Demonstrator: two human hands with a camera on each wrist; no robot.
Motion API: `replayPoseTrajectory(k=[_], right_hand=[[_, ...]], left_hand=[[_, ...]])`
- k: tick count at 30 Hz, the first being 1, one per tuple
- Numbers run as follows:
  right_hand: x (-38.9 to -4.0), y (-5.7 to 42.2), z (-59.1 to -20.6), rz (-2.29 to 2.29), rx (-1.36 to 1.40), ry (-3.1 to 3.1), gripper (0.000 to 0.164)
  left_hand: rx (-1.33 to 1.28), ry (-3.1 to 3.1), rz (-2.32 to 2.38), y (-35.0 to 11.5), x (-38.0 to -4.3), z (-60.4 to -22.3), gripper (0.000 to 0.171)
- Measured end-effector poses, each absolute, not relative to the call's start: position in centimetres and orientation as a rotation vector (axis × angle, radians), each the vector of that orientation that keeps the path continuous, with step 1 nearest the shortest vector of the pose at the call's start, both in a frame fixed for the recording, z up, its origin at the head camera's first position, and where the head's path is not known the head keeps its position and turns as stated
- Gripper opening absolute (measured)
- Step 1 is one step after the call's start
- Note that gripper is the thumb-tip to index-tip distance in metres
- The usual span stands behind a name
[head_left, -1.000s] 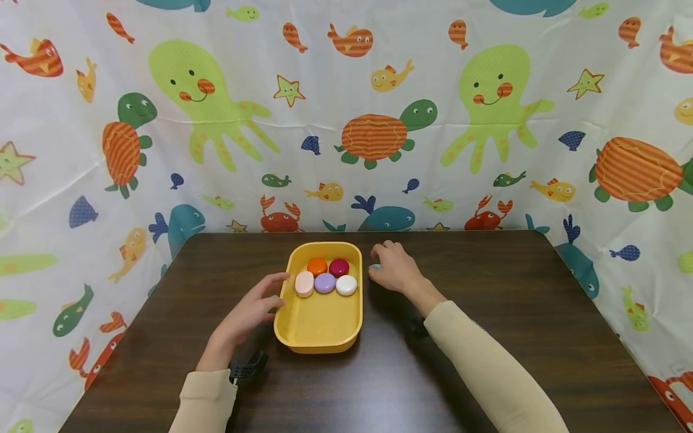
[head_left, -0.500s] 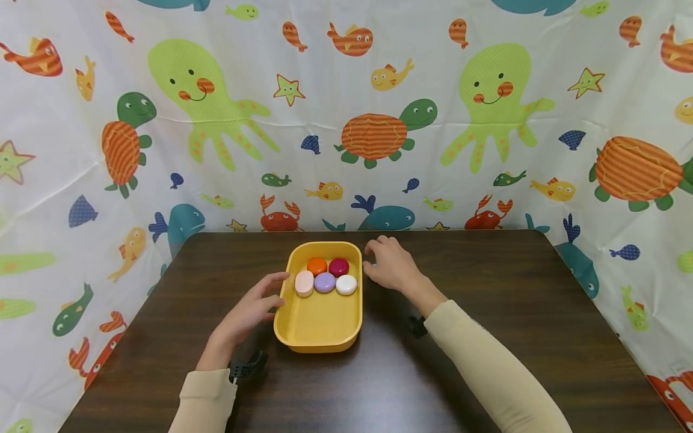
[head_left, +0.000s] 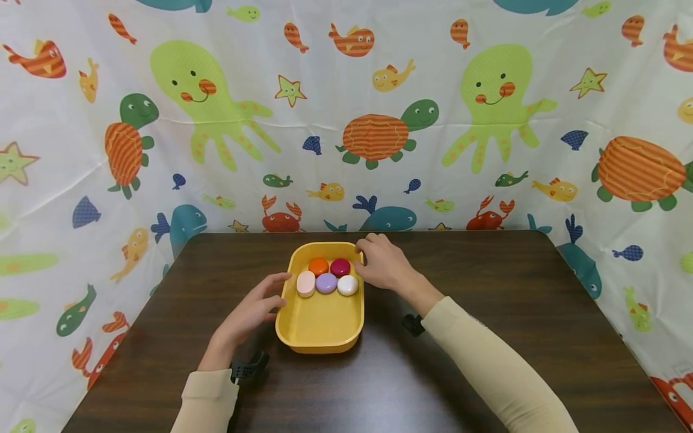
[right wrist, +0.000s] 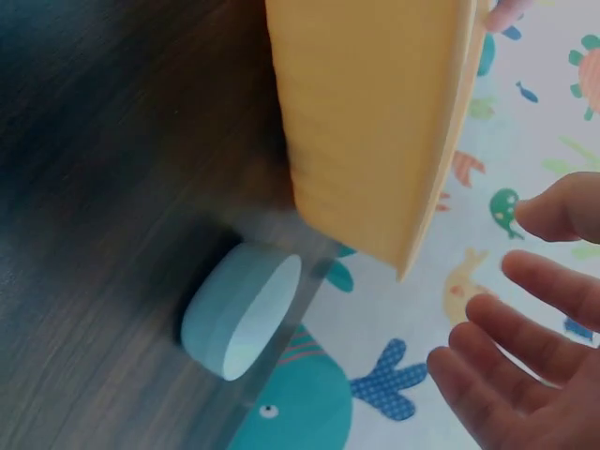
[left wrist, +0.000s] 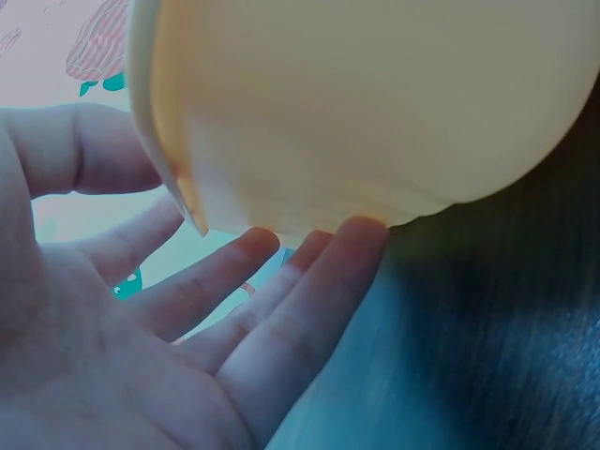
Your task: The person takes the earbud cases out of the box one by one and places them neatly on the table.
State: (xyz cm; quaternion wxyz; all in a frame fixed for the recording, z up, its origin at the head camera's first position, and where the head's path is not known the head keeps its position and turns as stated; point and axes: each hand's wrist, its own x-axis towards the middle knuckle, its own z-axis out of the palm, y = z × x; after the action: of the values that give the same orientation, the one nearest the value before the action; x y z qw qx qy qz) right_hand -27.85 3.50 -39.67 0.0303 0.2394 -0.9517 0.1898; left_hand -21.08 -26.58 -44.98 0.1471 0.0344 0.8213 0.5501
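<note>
A yellow tray (head_left: 322, 322) stands on the table with several smooth rounded pieces at its far end: orange (head_left: 318, 267), crimson (head_left: 340, 267), pale pink (head_left: 305, 284), lilac (head_left: 326, 283) and white (head_left: 348, 285). My left hand (head_left: 250, 313) rests its relaxed fingers at the tray's left rim; in the left wrist view its fingertips (left wrist: 361, 234) meet the outer wall. At the right rim is my right hand (head_left: 385, 263), with fingers loosely bent and nothing in them. A teal rounded piece (right wrist: 239, 309) lies on the table beside the tray, hidden behind that hand in the head view.
The dark wooden table (head_left: 465, 288) extends to both sides and in front of the tray. Behind its far edge hangs a white cloth (head_left: 325, 78) printed with sea animals. Each wrist wears a black strap (head_left: 250, 365).
My right hand has moved left to the tray's rim. The bit of teal seen by its fingers a second ago is hidden in the head view now. The left hand stays in place.
</note>
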Motion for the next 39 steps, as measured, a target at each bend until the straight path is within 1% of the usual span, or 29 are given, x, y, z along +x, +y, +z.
replayPoseTrajectory(k=[12,19,26,39], right_hand=[[-27.9,2.1,-39.0,0.586,0.836,-2.921,0.031],[-27.9,1.1,-39.2,0.564,0.892,-2.927,0.035],[-27.7,0.0,-39.3,0.560,0.941,-2.931,0.032],[-27.8,-1.9,-39.4,0.479,1.079,-2.941,0.038]], left_hand=[[0.115,2.364,1.597,-26.6,-21.1,-44.8,0.061],[0.104,2.371,1.594,-26.7,-20.9,-44.8,0.062],[0.097,2.373,1.594,-26.6,-20.7,-44.8,0.062],[0.102,2.369,1.593,-26.6,-20.8,-44.8,0.061]])
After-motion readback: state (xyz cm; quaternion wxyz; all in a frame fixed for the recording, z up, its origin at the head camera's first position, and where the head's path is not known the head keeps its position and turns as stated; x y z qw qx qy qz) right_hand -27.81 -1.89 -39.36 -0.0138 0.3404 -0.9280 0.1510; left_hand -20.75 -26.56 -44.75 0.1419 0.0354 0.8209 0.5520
